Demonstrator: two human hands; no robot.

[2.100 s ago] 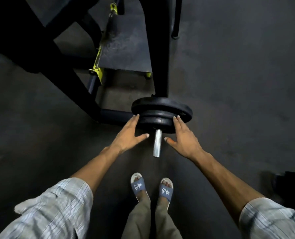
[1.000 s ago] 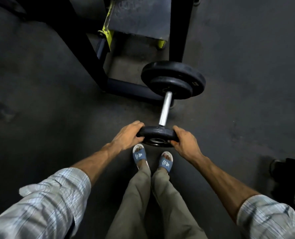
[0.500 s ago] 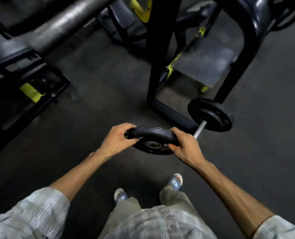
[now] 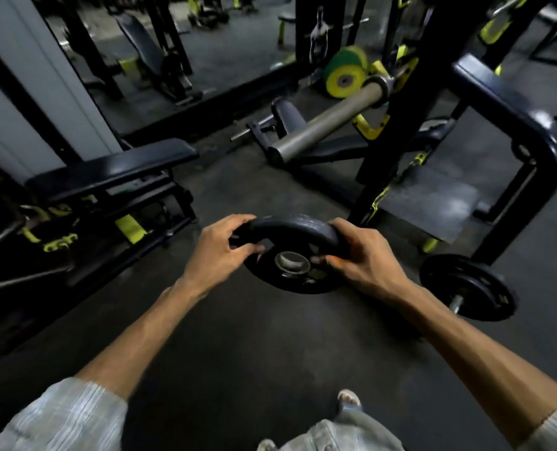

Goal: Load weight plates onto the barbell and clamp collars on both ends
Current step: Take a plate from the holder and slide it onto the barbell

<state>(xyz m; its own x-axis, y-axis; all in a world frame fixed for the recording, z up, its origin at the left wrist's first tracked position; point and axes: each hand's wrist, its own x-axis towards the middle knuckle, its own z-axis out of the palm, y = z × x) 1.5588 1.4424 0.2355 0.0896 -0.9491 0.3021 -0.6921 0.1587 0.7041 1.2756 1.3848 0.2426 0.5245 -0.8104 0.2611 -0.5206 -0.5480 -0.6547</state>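
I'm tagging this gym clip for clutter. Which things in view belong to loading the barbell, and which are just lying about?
Part of the job:
- small black plate, held by left hand and right hand
- barbell sleeve
- plate peg stack

Just about:
- flat bench
- yellow-green plates

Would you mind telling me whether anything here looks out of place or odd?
Nothing looks damaged or spilled. Both hands, left hand and right hand, hold a black weight plate in the air, tilted. Another plate sits on a bar low at the right. The big grey barbell sleeve is bare.
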